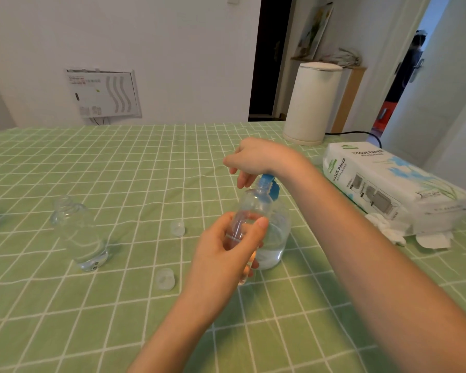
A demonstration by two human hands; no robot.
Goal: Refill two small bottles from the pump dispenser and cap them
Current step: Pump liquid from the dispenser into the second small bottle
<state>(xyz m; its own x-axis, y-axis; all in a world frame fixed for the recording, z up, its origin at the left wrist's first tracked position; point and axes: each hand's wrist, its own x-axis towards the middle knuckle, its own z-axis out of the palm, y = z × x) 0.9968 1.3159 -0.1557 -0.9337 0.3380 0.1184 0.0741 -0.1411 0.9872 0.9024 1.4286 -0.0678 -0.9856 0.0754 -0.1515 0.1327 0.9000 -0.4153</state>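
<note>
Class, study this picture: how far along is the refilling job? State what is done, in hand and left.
Done: nothing is finished; the far cap and near cap lie loose on the tablecloth. In hand: the left hand holds one small bottle at the pump dispenser, right hand on its blue head. Left: the second bottle stands open, fill unclear; both need capping.

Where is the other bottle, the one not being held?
The other bottle stands at the left of the head view on the tablecloth, left of the far cap and near cap, apart from the left hand.
</note>
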